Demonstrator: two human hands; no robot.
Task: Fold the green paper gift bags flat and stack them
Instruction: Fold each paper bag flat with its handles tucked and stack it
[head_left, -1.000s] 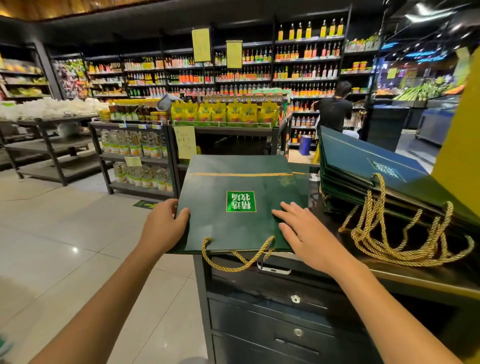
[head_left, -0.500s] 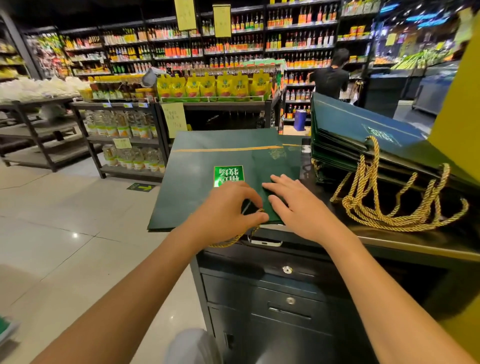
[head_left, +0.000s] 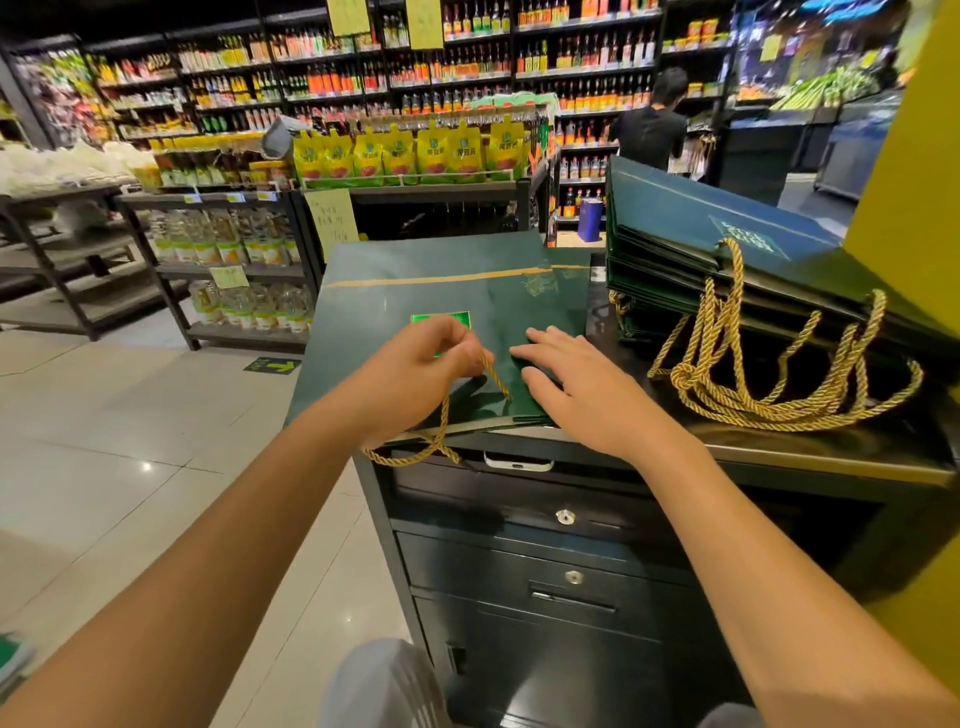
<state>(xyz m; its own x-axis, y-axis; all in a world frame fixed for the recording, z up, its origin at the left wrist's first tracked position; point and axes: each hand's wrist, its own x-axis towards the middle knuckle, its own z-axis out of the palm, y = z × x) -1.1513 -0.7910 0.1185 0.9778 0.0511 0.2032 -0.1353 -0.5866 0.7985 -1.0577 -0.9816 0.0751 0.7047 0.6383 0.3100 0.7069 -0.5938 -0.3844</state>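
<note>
A flattened dark green gift bag (head_left: 441, 280) lies on the black counter (head_left: 831, 447), its left part overhanging the counter's edge. My left hand (head_left: 415, 371) pinches the bag's gold rope handle (head_left: 441, 431), lifting it over the bag's near edge. Flat on the bag's near right corner lies my right hand (head_left: 576, 384), fingers straight, pressing down. To the right sits a stack of folded green bags (head_left: 727, 244), their gold rope handles (head_left: 769, 384) spilling onto the counter.
The counter has locked black drawers (head_left: 566, 519) below and a phone (head_left: 519, 461) at its front edge. A yellow pillar (head_left: 914, 156) stands at right. Store shelves (head_left: 234, 260) line the tiled aisle at left. A person in black (head_left: 649, 124) stands behind.
My left hand left the bag's left edge, moved to its near middle, took the gold handle and lifts it. The right hand stays pressed on the bag. The camera has tilted down.
</note>
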